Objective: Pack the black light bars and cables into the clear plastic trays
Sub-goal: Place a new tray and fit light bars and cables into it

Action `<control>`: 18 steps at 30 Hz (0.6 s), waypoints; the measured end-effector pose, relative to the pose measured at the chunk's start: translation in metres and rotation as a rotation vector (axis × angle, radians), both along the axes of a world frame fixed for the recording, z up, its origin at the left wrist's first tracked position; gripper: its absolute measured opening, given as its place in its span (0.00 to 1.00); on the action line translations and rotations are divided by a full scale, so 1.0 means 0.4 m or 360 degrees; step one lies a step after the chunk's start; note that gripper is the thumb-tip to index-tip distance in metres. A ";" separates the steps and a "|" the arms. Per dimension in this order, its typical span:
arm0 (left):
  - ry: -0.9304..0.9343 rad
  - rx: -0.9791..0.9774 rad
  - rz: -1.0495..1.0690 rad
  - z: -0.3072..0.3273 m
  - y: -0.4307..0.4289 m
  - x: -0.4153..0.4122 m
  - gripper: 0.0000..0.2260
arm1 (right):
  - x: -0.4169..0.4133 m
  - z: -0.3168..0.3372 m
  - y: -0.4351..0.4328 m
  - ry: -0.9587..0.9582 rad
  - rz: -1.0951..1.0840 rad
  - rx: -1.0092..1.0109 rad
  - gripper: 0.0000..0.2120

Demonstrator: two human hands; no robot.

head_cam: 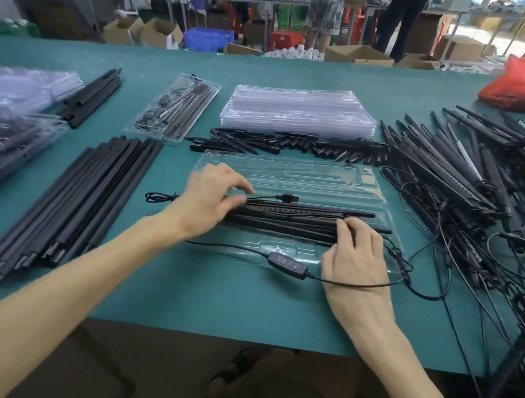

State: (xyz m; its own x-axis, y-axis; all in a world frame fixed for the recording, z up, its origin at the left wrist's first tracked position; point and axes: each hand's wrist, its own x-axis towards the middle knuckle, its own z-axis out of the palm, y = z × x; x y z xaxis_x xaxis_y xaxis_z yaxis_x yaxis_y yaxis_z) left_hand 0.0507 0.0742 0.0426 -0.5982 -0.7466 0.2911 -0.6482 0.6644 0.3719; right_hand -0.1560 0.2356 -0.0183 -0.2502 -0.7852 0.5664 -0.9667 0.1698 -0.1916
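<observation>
A clear plastic tray [296,176] lies open on the green table in front of me. Several black light bars [289,219] lie side by side in its near half. My left hand [209,197] rests on the bars' left end, thumb and forefinger pinching a thin black cable that ends in a USB plug [287,198]. My right hand [357,259] presses its curled fingertips onto the bars' right end. A black inline controller [288,265] with its cable lies across the tray's near edge, under my right hand.
A stack of clear trays [298,111] stands behind, with short black spikes [297,145] before it. A packed tray [177,108] lies at back left. Long black rods [80,199] lie at left, bagged trays [0,120] at far left. Tangled bars and cables [479,200] fill the right.
</observation>
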 end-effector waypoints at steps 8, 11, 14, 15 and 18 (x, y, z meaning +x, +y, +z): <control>-0.0363 0.0221 0.0237 0.034 -0.101 0.167 0.10 | 0.002 0.002 -0.006 -0.0172 -0.0060 0.0117 0.21; -0.0311 0.0263 0.0221 0.038 -0.107 0.168 0.07 | 0.004 0.004 -0.005 -0.0164 -0.0059 0.0123 0.21; -0.0304 0.0392 0.0239 0.049 -0.115 0.172 0.05 | 0.005 0.005 -0.004 -0.0112 -0.0069 0.0116 0.21; -0.0317 0.0413 0.0235 0.050 -0.119 0.175 0.04 | 0.005 0.004 -0.004 -0.0112 -0.0077 0.0114 0.21; -0.0355 0.0341 0.0275 0.051 -0.128 0.181 0.04 | 0.005 0.003 -0.003 -0.0109 -0.0093 0.0122 0.21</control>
State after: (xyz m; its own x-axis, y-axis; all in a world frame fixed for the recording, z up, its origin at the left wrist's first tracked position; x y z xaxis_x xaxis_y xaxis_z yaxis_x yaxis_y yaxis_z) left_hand 0.1230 0.0232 0.0630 -0.4892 -0.8722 -0.0069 -0.8252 0.4602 0.3274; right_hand -0.1541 0.2345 -0.0172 -0.3327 -0.8087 0.4852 -0.9398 0.2419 -0.2412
